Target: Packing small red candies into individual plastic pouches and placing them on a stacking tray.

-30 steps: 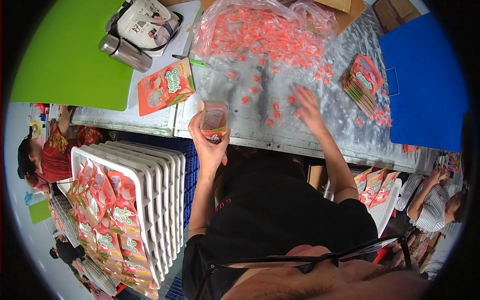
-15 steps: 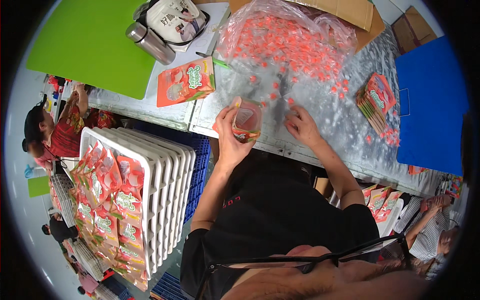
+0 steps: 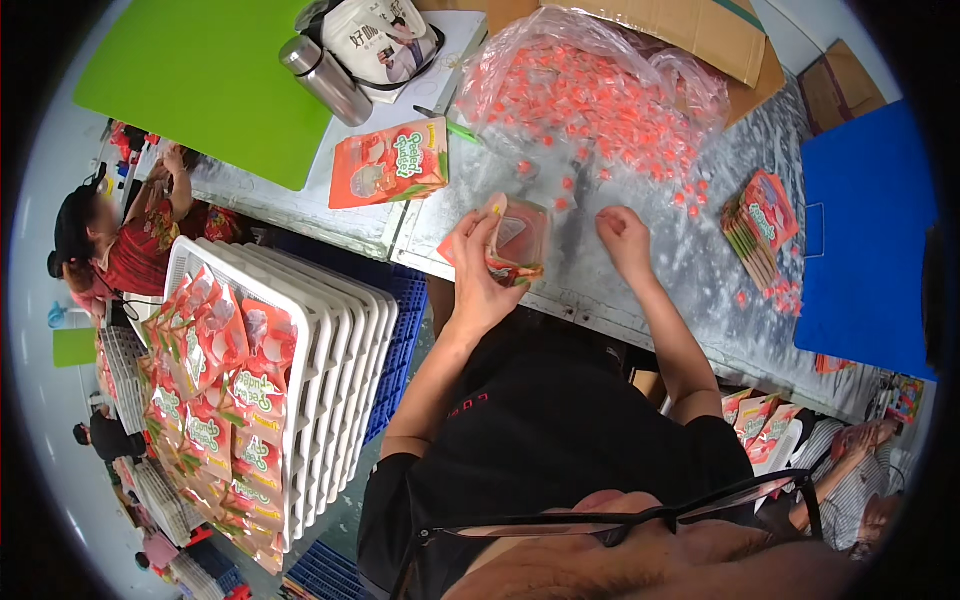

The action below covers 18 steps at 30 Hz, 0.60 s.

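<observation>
My left hand (image 3: 482, 280) is closed round an open red plastic pouch (image 3: 521, 237) with a clear panel, its mouth tilted toward the right. To the right, just above the table's front edge, my right hand (image 3: 626, 236) has its fingers curled together. What is in them, if anything, is hidden. Several small red wrapped pieces, like candies (image 3: 568, 183), lie loose between the hands and a big clear plastic bag (image 3: 530, 35). That bag lies open at the far side, heaped with more of these red pieces (image 3: 590, 95).
Flat pouches lie in a stack (image 3: 400, 160) at the left and another stack (image 3: 762, 220) at the right. Close by are a steel flask (image 3: 325, 82), a green-handled cutter (image 3: 460, 130) and a blue board (image 3: 865, 240). Piled white trays (image 3: 330, 400) hold filled pouches. Co-workers sit left and right.
My right hand's spread fingers have curled closed, and the loose red piece beside them no longer shows. My left hand has moved slightly right with the pouch. The whole view has shifted a little.
</observation>
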Each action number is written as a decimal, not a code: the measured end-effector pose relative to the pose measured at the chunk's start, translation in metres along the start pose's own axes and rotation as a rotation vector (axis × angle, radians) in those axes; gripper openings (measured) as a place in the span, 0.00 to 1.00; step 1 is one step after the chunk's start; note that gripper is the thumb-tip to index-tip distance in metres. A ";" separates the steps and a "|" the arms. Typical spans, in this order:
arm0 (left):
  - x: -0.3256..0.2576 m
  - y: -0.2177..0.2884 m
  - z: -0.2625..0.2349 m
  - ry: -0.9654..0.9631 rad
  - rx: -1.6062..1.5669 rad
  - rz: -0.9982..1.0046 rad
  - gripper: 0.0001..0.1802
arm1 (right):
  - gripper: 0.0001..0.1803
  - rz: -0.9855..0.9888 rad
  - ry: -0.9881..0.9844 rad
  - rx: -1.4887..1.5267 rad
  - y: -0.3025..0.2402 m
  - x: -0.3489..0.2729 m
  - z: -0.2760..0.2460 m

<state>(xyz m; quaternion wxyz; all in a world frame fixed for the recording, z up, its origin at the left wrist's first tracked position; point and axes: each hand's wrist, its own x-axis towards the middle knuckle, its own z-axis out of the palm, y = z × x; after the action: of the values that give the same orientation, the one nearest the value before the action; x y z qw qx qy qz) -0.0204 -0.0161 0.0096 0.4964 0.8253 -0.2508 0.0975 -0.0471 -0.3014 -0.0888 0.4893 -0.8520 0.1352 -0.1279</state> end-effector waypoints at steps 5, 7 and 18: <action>0.004 0.001 0.017 -0.037 0.038 -0.003 0.57 | 0.15 -0.099 -0.205 0.320 -0.139 0.003 -0.033; 0.007 0.005 0.023 -0.050 0.032 0.005 0.58 | 0.17 -0.437 -0.202 0.084 -0.174 0.008 -0.033; 0.011 0.013 0.038 0.039 -0.047 0.029 0.60 | 0.13 -0.096 -0.119 0.785 -0.183 0.020 0.004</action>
<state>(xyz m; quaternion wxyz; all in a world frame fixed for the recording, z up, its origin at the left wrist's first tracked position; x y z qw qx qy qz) -0.0213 -0.0573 0.0053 0.5192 0.8075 -0.2554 0.1150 -0.0075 -0.2165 0.0700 0.7783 -0.6114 0.0076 -0.1428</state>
